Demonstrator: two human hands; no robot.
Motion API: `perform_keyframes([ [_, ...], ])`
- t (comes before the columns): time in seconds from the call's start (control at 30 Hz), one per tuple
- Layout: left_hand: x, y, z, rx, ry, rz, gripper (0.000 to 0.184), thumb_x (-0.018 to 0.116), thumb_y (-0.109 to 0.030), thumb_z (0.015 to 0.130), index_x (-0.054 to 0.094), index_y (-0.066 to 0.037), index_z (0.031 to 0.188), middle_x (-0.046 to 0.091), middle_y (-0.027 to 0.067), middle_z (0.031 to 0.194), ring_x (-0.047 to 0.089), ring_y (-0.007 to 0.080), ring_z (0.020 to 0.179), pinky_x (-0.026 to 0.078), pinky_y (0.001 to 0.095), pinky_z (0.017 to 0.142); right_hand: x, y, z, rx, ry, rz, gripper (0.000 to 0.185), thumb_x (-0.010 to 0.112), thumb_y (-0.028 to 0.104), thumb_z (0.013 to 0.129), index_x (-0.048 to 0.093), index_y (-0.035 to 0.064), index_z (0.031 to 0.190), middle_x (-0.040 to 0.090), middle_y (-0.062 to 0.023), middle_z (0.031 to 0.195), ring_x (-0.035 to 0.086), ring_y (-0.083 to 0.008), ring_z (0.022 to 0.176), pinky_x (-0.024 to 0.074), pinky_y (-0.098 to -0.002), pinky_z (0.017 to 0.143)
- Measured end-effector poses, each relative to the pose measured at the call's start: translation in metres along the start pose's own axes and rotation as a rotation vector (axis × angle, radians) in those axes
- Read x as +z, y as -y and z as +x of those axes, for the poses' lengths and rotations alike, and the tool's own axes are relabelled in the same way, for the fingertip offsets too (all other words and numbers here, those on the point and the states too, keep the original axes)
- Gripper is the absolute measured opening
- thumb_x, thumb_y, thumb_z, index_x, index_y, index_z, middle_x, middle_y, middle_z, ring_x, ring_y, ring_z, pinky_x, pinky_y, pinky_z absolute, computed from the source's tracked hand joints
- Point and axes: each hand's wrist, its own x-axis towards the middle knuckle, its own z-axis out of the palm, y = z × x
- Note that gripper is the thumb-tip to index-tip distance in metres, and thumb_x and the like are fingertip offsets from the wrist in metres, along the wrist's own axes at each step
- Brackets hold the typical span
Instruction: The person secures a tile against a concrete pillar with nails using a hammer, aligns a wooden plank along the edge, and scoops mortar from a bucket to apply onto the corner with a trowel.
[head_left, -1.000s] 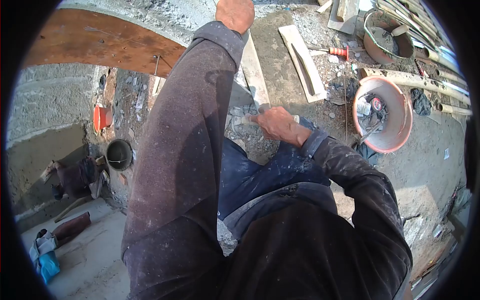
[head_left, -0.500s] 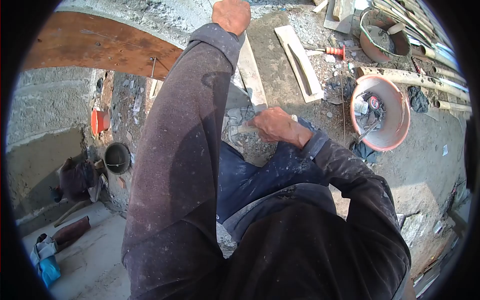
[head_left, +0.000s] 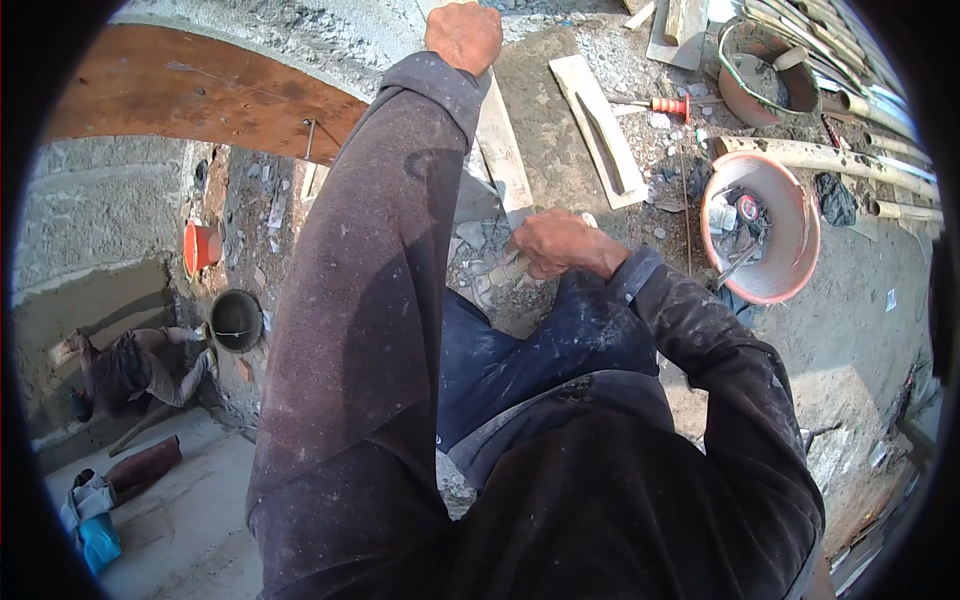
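One hammer-like tool (head_left: 507, 273) sits in the right grip (head_left: 565, 243), which I see clasped round its pale handle, the blurred head near the rubble. Beyond the hammer, one long plank (head_left: 503, 150) runs away from me, its near end just beside the right grip. The left grip (head_left: 463, 37) is curled at the plank's upper stretch; from here I cannot tell if it grasps the wood.

A strip of brown ground (head_left: 548, 110) gives me room between the plank's edge and one wooden float (head_left: 598, 130), right of and beyond the hammer. Past the float's edge lies one red-handled tool (head_left: 672, 105).

I count four containers: right of the hammer, a pink tub (head_left: 808, 235) holding small items, and farther off a mortar tub (head_left: 742, 95); well to its left, a red bucket (head_left: 203, 245) and a black bucket (head_left: 237, 320). Several bamboo poles (head_left: 830, 165) reach past the pink tub. Left of the hammer, I see one rust-brown beam (head_left: 200, 85) with its edge by the sleeve, and lower, one crouching person (head_left: 140, 370). Marks on a round red item (head_left: 747, 207) in the pink tub are too small to read.
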Motion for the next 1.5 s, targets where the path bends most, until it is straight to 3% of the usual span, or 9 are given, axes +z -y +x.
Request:
perform_keyframes([
  [0.1,0.002,0.002,-0.004,0.029,-0.007,-0.031,0.023,0.057,-0.015,0.095,0.075,-0.005,0.105,0.073,0.0207,0.098,0.071,0.0395,0.089,0.055,0.0547,0.079,0.007,-0.013,0.014,0.111,-0.343,-0.032,0.039,0.068,0.012,0.076,0.079,0.0148,0.113,0.076,-0.0169,0.088,0.075,-0.0366,0.088,0.0595,-0.0457,0.074],
  [0.27,0.003,0.012,0.004,0.137,0.077,-0.216,0.022,0.057,-0.014,0.094,0.075,-0.004,0.104,0.073,0.0219,0.099,0.071,0.0398,0.091,0.055,0.0534,0.081,0.007,0.004,0.006,-0.039,-0.209,-0.041,0.038,0.067,0.012,0.073,0.079,0.0139,0.110,0.075,-0.0178,0.082,0.074,-0.0377,0.083,0.0589,-0.0482,0.073],
  [0.33,0.000,0.007,0.001,0.031,0.036,-0.111,0.022,0.057,-0.011,0.093,0.075,-0.003,0.103,0.073,0.0228,0.097,0.071,0.0408,0.090,0.056,0.0522,0.082,-0.004,0.000,0.015,0.031,0.073,-0.103,0.029,0.068,0.012,0.073,0.079,0.0100,0.100,0.074,-0.0188,0.083,0.075,-0.0374,0.084,0.0585,-0.0487,0.072],
  [0.47,-0.003,0.009,0.006,0.085,0.124,-0.034,0.022,0.057,-0.010,0.092,0.075,-0.002,0.103,0.073,0.0236,0.096,0.071,0.0415,0.089,0.056,0.0520,0.081,0.006,-0.017,0.028,0.164,-0.202,-0.126,0.039,0.070,0.012,0.077,0.079,0.0136,0.115,0.076,-0.0162,0.089,0.075,-0.0375,0.086,0.0583,-0.0489,0.075],
  [0.67,-0.028,-0.001,0.012,0.026,0.179,-0.054,0.021,0.057,-0.010,0.093,0.075,-0.003,0.102,0.073,0.0236,0.097,0.072,0.0404,0.090,0.057,0.0516,0.082,0.010,-0.004,0.015,0.089,-0.138,-0.129,0.035,0.070,0.013,0.079,0.077,0.0109,0.113,0.075,-0.0161,0.087,0.074,-0.0366,0.088,0.0569,-0.0500,0.076],
  [0.73,-0.072,-0.011,0.028,0.076,0.323,0.094,0.022,0.062,-0.019,0.091,0.083,-0.014,0.095,0.080,0.0121,0.095,0.078,0.0309,0.088,0.061,0.0456,0.073,0.011,-0.008,0.009,0.120,-0.173,-0.134,0.036,0.070,0.013,0.079,0.076,0.0109,0.114,0.075,-0.0158,0.089,0.074,-0.0365,0.089,0.0571,-0.0497,0.076],
  [0.8,-0.079,-0.015,0.028,0.072,0.330,0.100,0.022,0.062,-0.019,0.091,0.083,-0.014,0.094,0.080,0.0124,0.095,0.078,0.0311,0.088,0.061,0.0457,0.073,0.012,-0.013,0.007,0.130,-0.268,-0.112,0.016,0.070,0.013,0.075,0.075,0.0086,0.090,0.073,-0.0164,0.080,0.075,-0.0360,0.084,0.0575,-0.0485,0.071],
  [1.17,-0.080,-0.011,0.030,0.099,0.379,0.102,0.020,0.063,-0.017,0.090,0.081,-0.012,0.098,0.078,0.0132,0.099,0.077,0.0326,0.090,0.061,0.0471,0.074,0.068,0.012,-0.047,0.149,-0.310,-0.026,0.026,0.071,0.013,0.076,0.076,0.0113,0.101,0.073,-0.0162,0.081,0.075,-0.0370,0.081,0.0587,-0.0486,0.070],
  [1.5,-0.086,-0.021,0.038,0.131,0.514,0.099,0.019,0.064,-0.015,0.089,0.080,-0.010,0.096,0.078,0.0154,0.099,0.077,0.0339,0.089,0.061,0.0474,0.075,0.092,-0.070,-0.147,0.865,-0.550,0.112,0.055,0.072,0.020,0.086,0.060,0.0119,0.139,0.071,-0.0245,0.102,0.072,-0.0440,0.092,0.0572,-0.0543,0.079],
])
